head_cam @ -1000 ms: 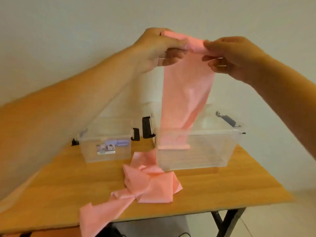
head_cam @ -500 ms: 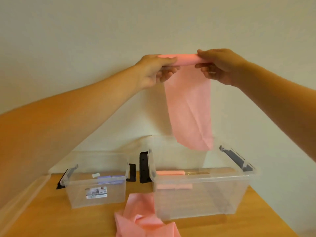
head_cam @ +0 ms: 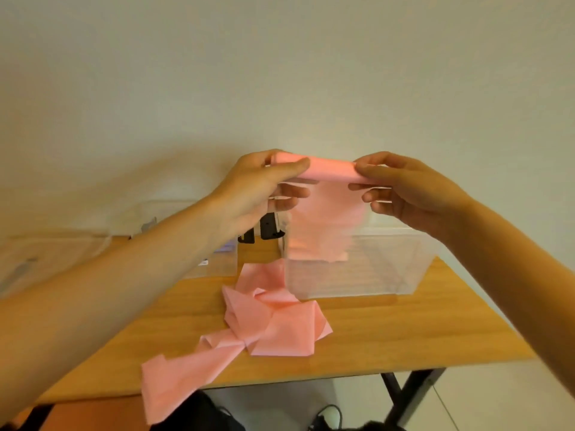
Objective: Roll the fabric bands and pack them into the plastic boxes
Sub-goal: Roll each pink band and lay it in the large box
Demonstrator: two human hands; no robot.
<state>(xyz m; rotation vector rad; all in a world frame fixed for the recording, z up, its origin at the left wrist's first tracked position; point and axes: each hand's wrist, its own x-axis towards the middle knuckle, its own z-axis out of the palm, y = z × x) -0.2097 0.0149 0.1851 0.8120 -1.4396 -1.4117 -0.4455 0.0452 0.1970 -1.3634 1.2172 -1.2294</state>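
Observation:
A pink fabric band (head_cam: 329,171) is partly rolled into a tube held level in the air. My left hand (head_cam: 261,188) pinches its left end and my right hand (head_cam: 404,194) pinches its right end. The loose tail hangs down over the large clear plastic box (head_cam: 389,269), blurred. A second pink band (head_cam: 270,318) lies crumpled on the wooden table (head_cam: 389,337), one end drooping over the front edge. A smaller clear box (head_cam: 214,259) stands at the left behind my left forearm, mostly hidden.
Black latches (head_cam: 267,230) sit between the two boxes. A clear lid (head_cam: 46,253) lies at the far left of the table. The table's black legs (head_cam: 410,396) and dark items on the floor show below the front edge. A plain wall stands behind.
The hanging tail has become shorter as more band is wound onto the roll. Both hands with the roll came down in the view, now just above the large box.

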